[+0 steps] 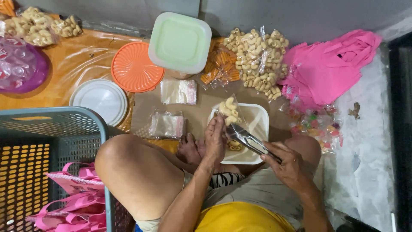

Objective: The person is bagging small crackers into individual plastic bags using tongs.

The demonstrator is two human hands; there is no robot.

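Seated cross-legged on the floor, seen from above. Left hand (pixel 216 139) pinching a small clear bag (pixel 229 112) of pale curled crackers, holding it upright w/ its mouth toward the tongs; grip pressed together on the plastic. Right hand (pixel 288 164) wrapped round metal tongs (pixel 249 139), grip closed on the handle end, tips pointing up-left at the bag, touching or just beside it, can't tell which. Both over a white square tray (pixel 259 124) resting betw. the knees, a few crackers lying in it under the tongs.

Around: two flat packs of empty clear bags (pixel 178 91) just left of the tray, orange round lid (pixel 134 68), white round lid (pixel 101 98), pale green square container (pixel 180 41) further up. Big bag of curled crackers (pixel 259 60) above the tray, orange stick snacks (pixel 221 66) beside it. Pink bags (pixel 330 64) heaped at right, bag of coloured sweets (pixel 315 124) below them. Grey crate (pixel 51 124) at left w/ more pink bags inside.
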